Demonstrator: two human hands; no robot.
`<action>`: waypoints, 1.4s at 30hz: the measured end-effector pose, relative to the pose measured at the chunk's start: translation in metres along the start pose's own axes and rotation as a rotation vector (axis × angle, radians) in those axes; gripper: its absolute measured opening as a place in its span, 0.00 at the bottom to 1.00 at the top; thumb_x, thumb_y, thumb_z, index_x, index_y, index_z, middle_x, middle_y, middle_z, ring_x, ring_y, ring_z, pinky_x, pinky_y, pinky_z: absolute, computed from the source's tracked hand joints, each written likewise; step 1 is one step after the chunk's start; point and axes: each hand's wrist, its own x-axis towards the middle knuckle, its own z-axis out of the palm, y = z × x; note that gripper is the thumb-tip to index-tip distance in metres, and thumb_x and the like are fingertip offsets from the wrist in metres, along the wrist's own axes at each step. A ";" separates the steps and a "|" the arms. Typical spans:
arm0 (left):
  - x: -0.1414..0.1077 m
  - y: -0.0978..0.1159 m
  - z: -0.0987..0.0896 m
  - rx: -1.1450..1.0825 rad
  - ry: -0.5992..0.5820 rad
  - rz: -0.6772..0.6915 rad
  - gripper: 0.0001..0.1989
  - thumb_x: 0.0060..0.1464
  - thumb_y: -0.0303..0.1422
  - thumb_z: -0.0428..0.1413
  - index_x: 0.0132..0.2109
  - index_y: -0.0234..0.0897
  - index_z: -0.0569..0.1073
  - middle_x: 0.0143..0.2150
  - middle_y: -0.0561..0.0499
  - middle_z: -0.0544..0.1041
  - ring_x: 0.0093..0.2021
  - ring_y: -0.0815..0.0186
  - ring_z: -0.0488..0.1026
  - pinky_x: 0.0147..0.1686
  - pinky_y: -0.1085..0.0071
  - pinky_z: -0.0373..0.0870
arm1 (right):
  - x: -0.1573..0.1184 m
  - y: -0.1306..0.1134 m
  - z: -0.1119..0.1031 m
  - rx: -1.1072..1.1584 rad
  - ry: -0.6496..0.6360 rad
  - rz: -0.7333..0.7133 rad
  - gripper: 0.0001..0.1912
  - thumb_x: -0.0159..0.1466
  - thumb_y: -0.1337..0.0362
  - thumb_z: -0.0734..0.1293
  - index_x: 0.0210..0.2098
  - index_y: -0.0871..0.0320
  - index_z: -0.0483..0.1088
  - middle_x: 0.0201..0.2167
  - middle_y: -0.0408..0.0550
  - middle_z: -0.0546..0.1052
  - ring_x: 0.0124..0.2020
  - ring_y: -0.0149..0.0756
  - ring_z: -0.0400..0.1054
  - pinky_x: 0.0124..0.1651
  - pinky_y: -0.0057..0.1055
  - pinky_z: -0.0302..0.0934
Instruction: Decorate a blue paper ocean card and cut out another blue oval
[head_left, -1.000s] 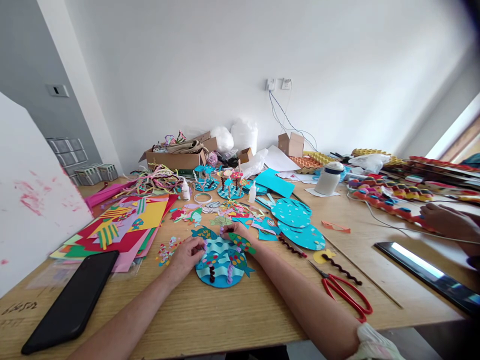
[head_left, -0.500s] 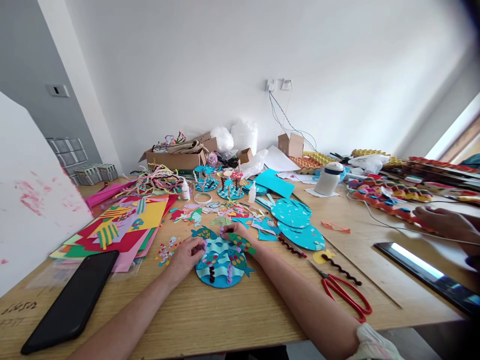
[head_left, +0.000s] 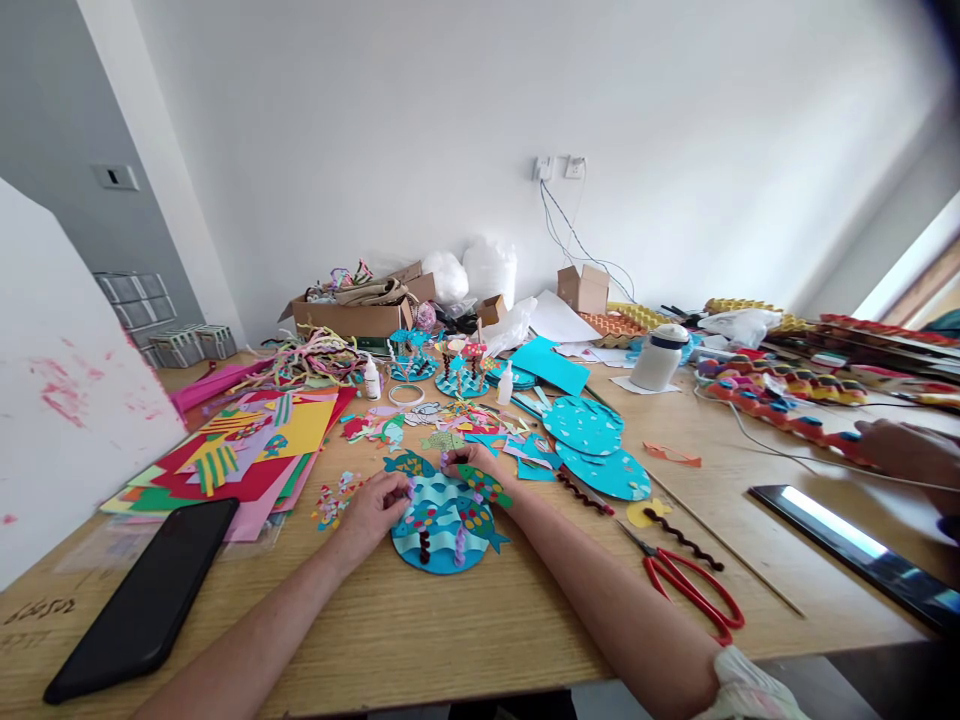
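Note:
A round blue paper craft lies on the table in front of me, with wavy pale-blue strips, paper fish and curled pipe cleaners standing on it. At its left edge, my left hand is closed, fingertips pinching a purple curled pipe cleaner. My right hand reaches round the far side, its fingers closed on another purple curled pipe cleaner. A green spotted fish overlaps my right wrist. Near the front edge stand a dark brown curl and a lilac one.
Red-handled scissors, a thin stick and a tablet lie to the right. On the left are a black phone and coloured paper. Glue bottles stand behind the craft. Another person's hand is at far right.
My hands and the craft hold almost the same position. The other person's hand at the far right has shifted a little to the right.

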 end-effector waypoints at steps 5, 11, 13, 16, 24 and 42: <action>0.000 0.000 0.000 -0.001 -0.003 0.003 0.04 0.46 0.29 0.51 0.28 0.37 0.71 0.27 0.54 0.66 0.28 0.66 0.65 0.30 0.71 0.62 | 0.000 0.000 0.000 0.000 0.035 -0.002 0.06 0.47 0.65 0.68 0.24 0.60 0.73 0.20 0.41 0.72 0.26 0.33 0.66 0.27 0.24 0.57; 0.000 -0.003 0.001 -0.003 0.002 0.010 0.03 0.46 0.29 0.51 0.29 0.37 0.70 0.27 0.54 0.66 0.29 0.66 0.65 0.31 0.71 0.62 | -0.001 0.000 0.000 0.005 0.042 -0.004 0.06 0.47 0.64 0.68 0.24 0.61 0.74 0.21 0.42 0.73 0.25 0.31 0.65 0.26 0.23 0.57; 0.000 -0.006 0.002 -0.006 0.000 0.013 0.03 0.46 0.29 0.51 0.29 0.37 0.70 0.28 0.54 0.66 0.29 0.66 0.65 0.31 0.71 0.63 | 0.000 0.000 0.001 0.007 0.044 -0.007 0.07 0.47 0.64 0.68 0.24 0.61 0.73 0.21 0.43 0.73 0.25 0.31 0.64 0.26 0.24 0.57; 0.000 -0.009 0.002 -0.011 -0.006 0.019 0.03 0.47 0.29 0.51 0.29 0.38 0.70 0.28 0.54 0.66 0.30 0.66 0.65 0.31 0.71 0.63 | 0.001 0.003 0.002 0.012 0.054 -0.006 0.06 0.47 0.64 0.68 0.23 0.61 0.73 0.21 0.43 0.73 0.25 0.32 0.65 0.27 0.24 0.57; 0.000 -0.010 0.001 -0.010 -0.017 0.023 0.03 0.47 0.29 0.51 0.30 0.38 0.70 0.29 0.53 0.66 0.30 0.66 0.65 0.31 0.72 0.63 | 0.004 0.008 0.003 0.029 0.066 -0.006 0.04 0.47 0.67 0.67 0.24 0.61 0.73 0.23 0.42 0.74 0.28 0.33 0.66 0.31 0.25 0.59; 0.001 -0.005 0.001 -0.015 0.003 0.003 0.03 0.45 0.27 0.52 0.29 0.37 0.70 0.28 0.54 0.66 0.30 0.66 0.65 0.31 0.71 0.64 | -0.001 -0.003 0.001 0.049 0.031 0.022 0.05 0.46 0.66 0.67 0.23 0.61 0.73 0.21 0.43 0.74 0.25 0.32 0.65 0.30 0.25 0.58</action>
